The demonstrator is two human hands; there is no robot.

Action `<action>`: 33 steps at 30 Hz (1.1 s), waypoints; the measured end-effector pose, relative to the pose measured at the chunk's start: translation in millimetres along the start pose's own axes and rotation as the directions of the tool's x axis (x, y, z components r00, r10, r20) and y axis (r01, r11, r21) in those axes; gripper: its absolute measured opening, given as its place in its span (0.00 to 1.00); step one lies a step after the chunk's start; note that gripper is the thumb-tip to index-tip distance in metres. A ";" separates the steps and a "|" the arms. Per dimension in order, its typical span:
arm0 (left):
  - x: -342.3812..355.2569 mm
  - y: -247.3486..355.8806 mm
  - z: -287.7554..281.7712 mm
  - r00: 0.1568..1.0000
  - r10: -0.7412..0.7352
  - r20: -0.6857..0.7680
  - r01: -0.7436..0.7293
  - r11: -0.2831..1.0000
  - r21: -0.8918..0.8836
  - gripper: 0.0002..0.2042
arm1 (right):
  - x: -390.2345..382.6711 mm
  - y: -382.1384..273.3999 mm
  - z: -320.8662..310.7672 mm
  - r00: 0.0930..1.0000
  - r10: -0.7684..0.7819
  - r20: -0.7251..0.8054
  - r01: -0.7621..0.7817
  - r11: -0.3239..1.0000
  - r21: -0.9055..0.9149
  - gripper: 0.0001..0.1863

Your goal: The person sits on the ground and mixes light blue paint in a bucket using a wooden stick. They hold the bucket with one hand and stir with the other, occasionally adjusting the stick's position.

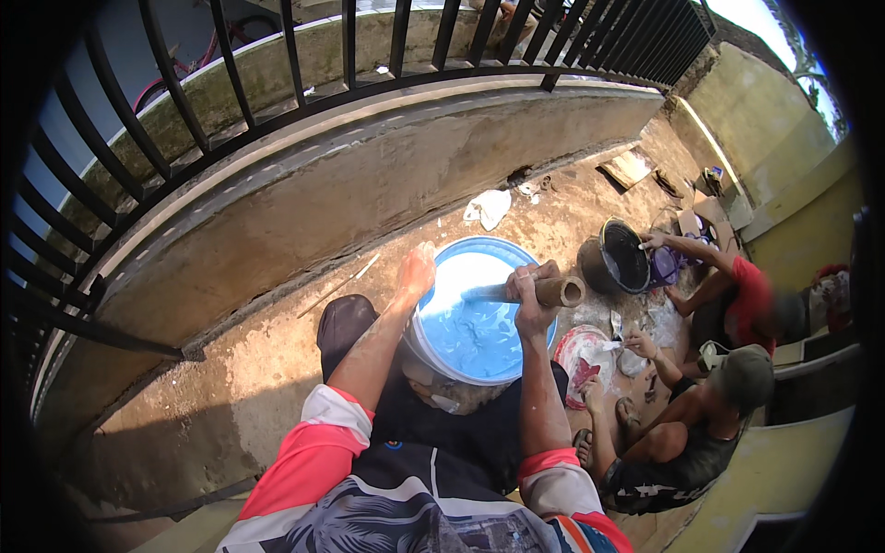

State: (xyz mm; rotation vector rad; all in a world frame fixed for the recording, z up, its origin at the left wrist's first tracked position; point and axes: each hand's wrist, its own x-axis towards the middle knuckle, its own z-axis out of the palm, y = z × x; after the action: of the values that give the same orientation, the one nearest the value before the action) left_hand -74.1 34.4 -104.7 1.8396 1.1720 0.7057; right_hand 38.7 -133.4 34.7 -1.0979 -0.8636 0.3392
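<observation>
A large white bucket (427,348) of light blue paint (466,330) stands between my knees. My left hand (418,268) is closed on the bucket's left rim. My right hand (532,297) wraps round a thick bamboo stick (559,292) over the right side of the bucket. The stick lies tilted, its hollow cut end pointing right and its other end reaching down toward the paint. Ripples and thick folds mark the paint's surface. Glare whitens its far part.
Two people work at the right. One holds a dark bucket (599,267); the other has a tool over a red-and-white round lid (581,355). A low wall (304,175) with black railing runs along the far side. A white cloth (489,208) and thin stick (339,286) lie on the ground.
</observation>
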 end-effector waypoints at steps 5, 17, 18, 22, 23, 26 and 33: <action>0.3 -10.0 2.8 0.999 0.043 -0.026 -0.044 0.999 -0.014 0.20 | -25.1 99.1 -9.0 0.979 0.205 0.005 -0.205 0.977 0.062 0.13; -0.2 -1.5 1.7 1.000 0.000 -0.020 0.000 1.000 0.003 0.20 | 15.7 -46.2 -11.3 0.897 0.434 0.083 -0.441 0.891 0.107 0.12; 1.1 -3.7 3.1 1.000 -0.001 -0.022 0.001 1.000 0.000 0.20 | 23.2 -71.1 -9.3 0.917 0.391 0.082 -0.398 0.910 0.116 0.12; 1.1 -4.1 1.5 1.000 -0.029 -0.007 0.029 0.999 -0.020 0.20 | 39.2 -143.3 3.2 0.972 0.227 0.061 -0.232 0.968 0.097 0.13; 3.1 -6.4 1.6 0.999 -0.032 -0.009 0.032 0.999 -0.019 0.21 | 40.8 -148.2 5.3 0.980 0.187 0.063 -0.193 0.976 0.106 0.13; 3.0 -6.1 2.5 1.000 -0.014 -0.005 0.013 1.000 -0.024 0.21 | 39.9 -142.2 9.8 0.995 0.075 0.061 -0.082 0.988 0.133 0.13; 1.2 -3.0 1.8 1.000 -0.002 -0.019 0.001 0.999 -0.040 0.20 | 25.0 -2.2 -2.4 0.983 0.095 0.159 -0.081 0.993 -0.090 0.14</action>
State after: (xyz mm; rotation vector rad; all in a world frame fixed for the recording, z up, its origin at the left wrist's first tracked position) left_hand -73.6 35.6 -108.2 1.8020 1.1631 0.7419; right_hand 56.1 -120.1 47.1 -1.2003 -0.9836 0.4752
